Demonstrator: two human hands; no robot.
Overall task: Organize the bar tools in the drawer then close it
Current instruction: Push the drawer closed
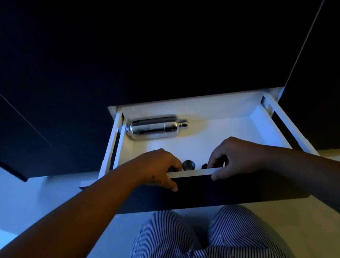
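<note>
The drawer [196, 172] is standing open at the centre of the frame, so the closing step is not yet done. Inside, a shaker [156, 127] is lying on its side along the back wall, toward the upper left of the drawer, and looks settled there. A small metal cup [188, 165], likely a jigger, is sitting upright just behind the front edge, with a dark item [204, 165] beside it that is too hidden to name. The sorting seems largely finished, judging by how tidily the pieces are lying. The left hand [162, 168] is curling over the front edge, fingers inside and thumb on the dark face; the right hand [231, 157] is gripping the same edge likewise. The cup is sitting between the two hands, close to both; the shaker is lying well beyond them.
</note>
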